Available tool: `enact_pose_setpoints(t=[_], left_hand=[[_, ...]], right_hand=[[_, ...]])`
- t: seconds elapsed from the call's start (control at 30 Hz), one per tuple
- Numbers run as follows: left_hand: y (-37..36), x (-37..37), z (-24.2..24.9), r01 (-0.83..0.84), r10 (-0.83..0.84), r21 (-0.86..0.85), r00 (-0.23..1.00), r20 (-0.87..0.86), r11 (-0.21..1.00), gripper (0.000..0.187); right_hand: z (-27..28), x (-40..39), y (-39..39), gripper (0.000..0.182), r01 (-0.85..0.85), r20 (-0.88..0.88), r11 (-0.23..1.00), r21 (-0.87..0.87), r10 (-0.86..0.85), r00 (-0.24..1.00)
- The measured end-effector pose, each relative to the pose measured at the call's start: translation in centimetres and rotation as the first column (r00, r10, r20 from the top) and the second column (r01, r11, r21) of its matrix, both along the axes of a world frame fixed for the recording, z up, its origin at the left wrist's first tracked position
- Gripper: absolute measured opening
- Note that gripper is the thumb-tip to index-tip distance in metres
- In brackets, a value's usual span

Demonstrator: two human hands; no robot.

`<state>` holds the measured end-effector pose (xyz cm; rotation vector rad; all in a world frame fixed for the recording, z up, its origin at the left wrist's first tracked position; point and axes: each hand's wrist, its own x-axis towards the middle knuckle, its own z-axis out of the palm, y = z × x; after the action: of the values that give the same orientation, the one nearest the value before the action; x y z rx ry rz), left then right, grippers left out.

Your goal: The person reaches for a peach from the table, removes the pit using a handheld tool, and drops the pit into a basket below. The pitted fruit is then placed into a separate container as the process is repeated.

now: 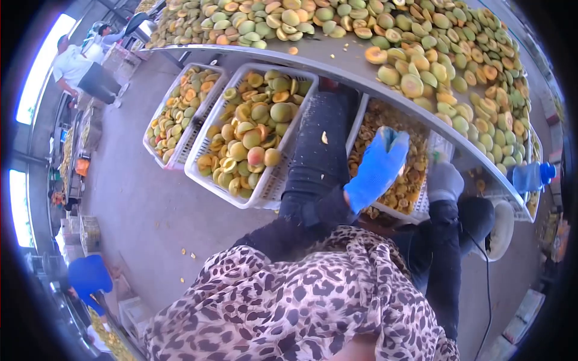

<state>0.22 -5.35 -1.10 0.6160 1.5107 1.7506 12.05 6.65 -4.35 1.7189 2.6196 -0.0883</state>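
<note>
Left hand [378,165] blue-gloved, over crate [357,120] of scraps [400,186], right hand [444,180] gray-gloved, near crate's edge, can't tell either grip, fruit [412,85] piled on table [337,53].

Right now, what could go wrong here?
Scraps could miss the crate near the left hand and right hand: bits already lie on the left trouser leg. Fruit halves near the edge of the table might roll off if bumped. The dark cable on the right could snag a foot.
</note>
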Motion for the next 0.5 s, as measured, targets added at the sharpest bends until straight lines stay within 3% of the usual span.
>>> enact_pose_setpoints(t=[0.03,0.07,0.1,0.13,0.17,0.2,0.23,0.3,0.33,0.37,0.4,0.43,0.47,0.5], left_hand=[[-0.5,-1.5,-0.8,-0.054,0.056,0.019,0.992,-0.11,0.998,0.015],[-2.5,-4.1,-1.9,-0.227,0.118,0.014,0.453,-0.883,0.974,0.013],[-2.7,-5.8,-2.8,-0.724,-0.01,0.069,-0.104,-0.995,0.686,0.015],[-2.7,-7.6,-4.3,-0.875,-0.384,0.421,-0.483,-0.787,0.237,0.016],[-6.0,-12.9,-5.4,-0.883,-0.636,0.136,-0.424,-0.645,0.45,0.018],[-7.0,-16.7,-3.0,-0.721,-0.377,-0.125,-0.199,-0.904,0.681,0.01],[-5.2,-17.4,-2.8,-0.706,-0.359,-0.115,-0.207,-0.91,0.699,0.01],[-2.2,-18.8,-2.6,-0.442,-0.007,0.24,-0.487,-0.873,0.864,0.005],[0.8,-18.6,-3.1,-0.36,-0.013,0.093,-0.281,-0.96,0.928,0.013],[4.2,-17.4,-3.6,-0.266,0.133,0.093,0.138,-0.981,0.959,0.025],[7.0,-16.6,-3.5,-0.114,0.147,0.127,0.192,-0.97,0.985,0.029],[10.0,-16.1,-3.9,-0.082,0.021,0.003,0.217,-0.976,0.997,0.037],[12.1,-15.7,-4.6,-0.077,0.024,0.007,0.219,-0.975,0.997,0.037],[14.0,-15.5,-5.3,-0.095,-0.163,-0.188,0.226,-0.96,0.978,0.044]], right_hand=[[-0.5,0.7,0.8,0.038,-0.001,-0.003,1.0,0.003,0.001,1.0],[-1.3,2.3,1.3,0.038,-0.036,-0.052,0.999,0.002,0.036,0.998],[-1.9,4.0,1.7,0.038,-0.045,-0.1,0.999,0.013,0.046,0.994],[-2.3,5.0,1.9,0.039,-0.037,-0.117,0.999,0.005,0.037,0.992],[-2.3,5.5,1.9,0.038,-0.021,-0.121,1.0,0.0,0.021,0.992],[-2.3,5.4,1.6,0.037,-0.015,-0.129,1.0,-0.006,0.015,0.991],[-2.0,5.1,1.3,0.04,-0.032,-0.165,0.999,-0.02,0.028,0.986],[-2.9,4.2,0.9,0.038,-0.095,-0.249,0.994,-0.061,0.077,0.965],[-2.8,3.5,0.6,0.038,-0.091,-0.248,0.994,-0.059,0.073,0.966],[-2.7,2.7,0.2,0.036,-0.153,-0.314,0.984,-0.091,0.117,0.942],[-2.6,2.0,-0.2,0.034,-0.215,-0.377,0.969,-0.117,0.157,0.913],[-2.6,1.6,-0.5,0.034,-0.209,-0.374,0.971,-0.113,0.154,0.915],[-2.8,1.3,-0.8,0.034,-0.241,-0.397,0.963,-0.123,0.175,0.901],[-2.8,1.1,-1.0,0.034,-0.273,-0.42,0.953,-0.133,0.195,0.886]])
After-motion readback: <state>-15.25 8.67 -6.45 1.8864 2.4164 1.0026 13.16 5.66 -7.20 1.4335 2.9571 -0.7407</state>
